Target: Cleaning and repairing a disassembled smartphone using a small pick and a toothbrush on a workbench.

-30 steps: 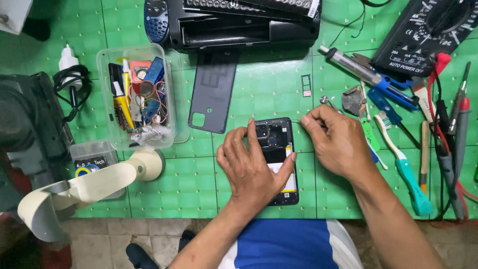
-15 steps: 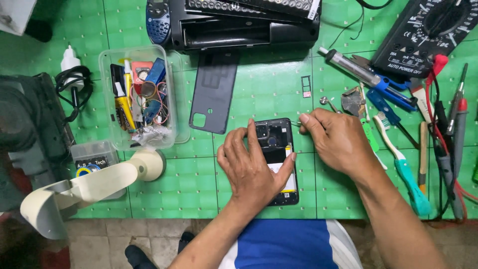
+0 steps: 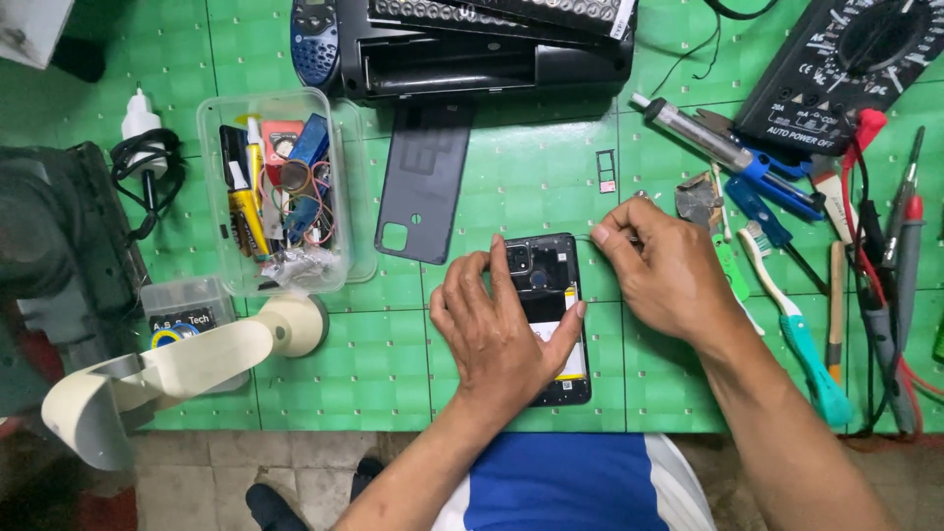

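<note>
Green tabletop (image 3: 531,177) carries the opened phone (image 3: 547,295) we are stripping, our left hand (image 3: 497,329) lying flat on it with fingers spread, gripping nothing, our right hand (image 3: 664,265) pinching some tiny part just right of it, so careful steady fingertip work seems called for next.

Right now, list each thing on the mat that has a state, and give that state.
Phone: back cover off, insides exposed, lying flat.
Back cover: detached, lying beside the phone.
Left hand: pressed on the phone.
Right hand: fingers pinched beside the phone.
Plastic box: open, full of parts.
Tape roll: partly unrolled.
</note>
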